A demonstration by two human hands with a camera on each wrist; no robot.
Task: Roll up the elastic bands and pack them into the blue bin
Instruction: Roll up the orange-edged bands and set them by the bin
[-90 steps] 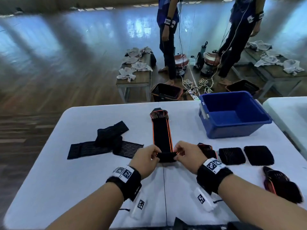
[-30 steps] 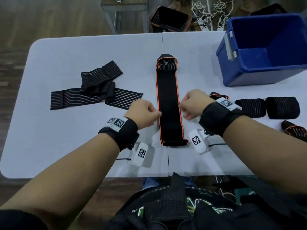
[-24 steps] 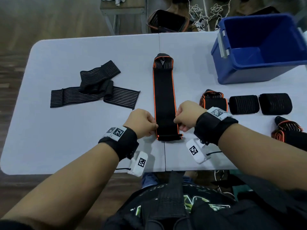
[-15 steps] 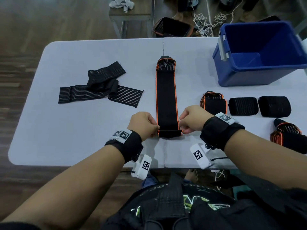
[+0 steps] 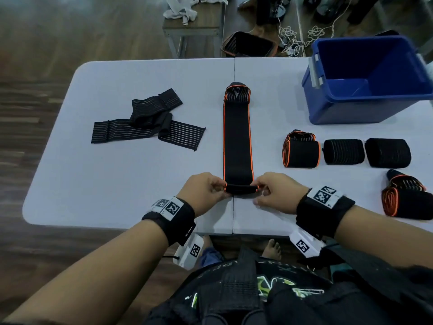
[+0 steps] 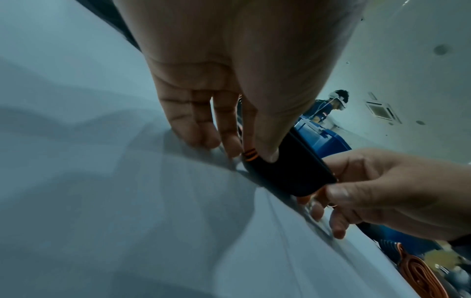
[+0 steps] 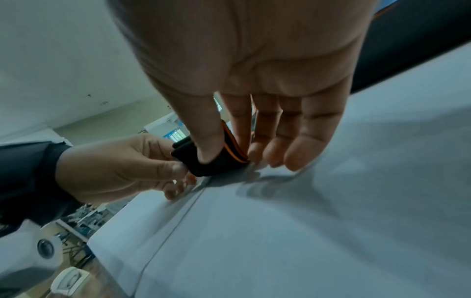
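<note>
A long black elastic band with orange edges (image 5: 237,141) lies straight along the table's middle seam. Its near end is turned over into a small roll (image 5: 241,189). My left hand (image 5: 206,191) pinches the roll's left end (image 6: 251,156) between thumb and fingers. My right hand (image 5: 276,192) pinches the right end (image 7: 229,156) the same way. The blue bin (image 5: 367,78) stands at the far right, and nothing shows inside it. Several rolled bands (image 5: 301,150) lie in a row in front of the bin, with one more (image 5: 407,200) at the right edge.
Two unrolled black striped bands (image 5: 147,127) lie crossed on the left of the white table (image 5: 117,179). Beyond the far edge are a wooden bench with white cloths (image 5: 194,15), a dark basket (image 5: 248,44) and cables on the floor.
The hands slid down the band to its near end and folded it over into a first small roll. The head view tipped down over the table.
</note>
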